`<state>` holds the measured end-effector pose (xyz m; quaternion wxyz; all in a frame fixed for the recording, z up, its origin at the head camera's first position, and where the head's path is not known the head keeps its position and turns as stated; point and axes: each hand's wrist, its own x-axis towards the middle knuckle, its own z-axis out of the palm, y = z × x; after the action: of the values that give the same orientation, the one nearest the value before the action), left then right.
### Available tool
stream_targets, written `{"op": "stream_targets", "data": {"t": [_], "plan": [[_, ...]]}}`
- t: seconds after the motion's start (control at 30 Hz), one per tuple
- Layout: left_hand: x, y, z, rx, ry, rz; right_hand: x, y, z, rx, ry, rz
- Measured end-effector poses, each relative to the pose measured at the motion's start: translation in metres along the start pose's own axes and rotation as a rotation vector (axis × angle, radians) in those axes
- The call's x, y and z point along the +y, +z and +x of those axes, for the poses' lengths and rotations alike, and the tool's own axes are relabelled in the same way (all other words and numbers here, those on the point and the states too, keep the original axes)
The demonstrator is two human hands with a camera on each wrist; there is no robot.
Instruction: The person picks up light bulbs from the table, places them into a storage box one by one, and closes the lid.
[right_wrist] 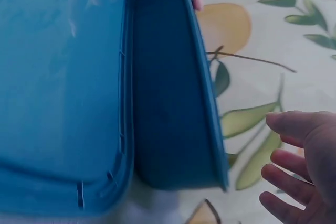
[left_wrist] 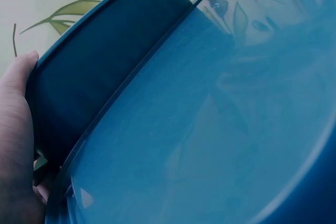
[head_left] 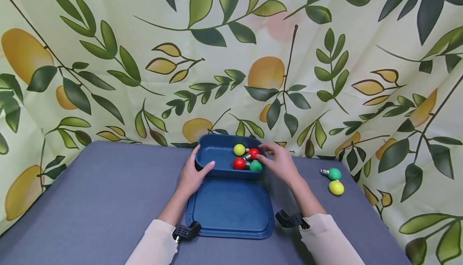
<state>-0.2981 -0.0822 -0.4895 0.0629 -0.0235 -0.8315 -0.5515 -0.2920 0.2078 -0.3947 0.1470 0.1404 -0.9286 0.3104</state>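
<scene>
A deep blue plastic box point(head_left: 220, 173) stands at the back of the table, its long side toward me. My left hand point(head_left: 191, 175) grips its left end, thumb over the front rim and fingers along the outer end wall. Inside, bunched at the right, lie a yellow light bulb point(head_left: 239, 149), two red bulbs, one at the front point(head_left: 238, 163) and one farther back point(head_left: 254, 153), and a green bulb point(head_left: 255, 166). Over the box's right end is my right hand point(head_left: 282, 164), fingertips close to the rear red bulb. In the right wrist view its fingers point(right_wrist: 289, 177) are spread and hold nothing.
The blue lid point(head_left: 231, 208) lies flat directly in front of the box. Off to the right, a green bulb point(head_left: 334, 174) and a yellow bulb point(head_left: 336, 187) rest on the grey table point(head_left: 119, 200). A leaf-patterned cloth point(head_left: 217, 68) hangs right behind the box.
</scene>
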Motion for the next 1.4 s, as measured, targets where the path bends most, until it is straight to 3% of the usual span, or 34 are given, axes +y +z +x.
{"op": "stream_targets", "data": {"t": [0.23,0.53,0.87,1.4], "plan": [[-0.001,-0.006,0.001,-0.003,0.000,-0.005,0.000,-0.027,-0.024,0.073,-0.045,-0.054],[-0.003,-0.006,0.001,0.007,-0.002,0.003,0.022,-0.056,-0.052,0.194,-0.068,-0.173],[0.001,-0.002,-0.001,-0.008,-0.012,0.006,0.048,-0.079,-0.081,0.267,0.086,-0.233],[0.001,-0.001,0.000,-0.018,-0.002,0.010,0.101,-0.080,-0.098,0.350,0.214,-0.240]]}}
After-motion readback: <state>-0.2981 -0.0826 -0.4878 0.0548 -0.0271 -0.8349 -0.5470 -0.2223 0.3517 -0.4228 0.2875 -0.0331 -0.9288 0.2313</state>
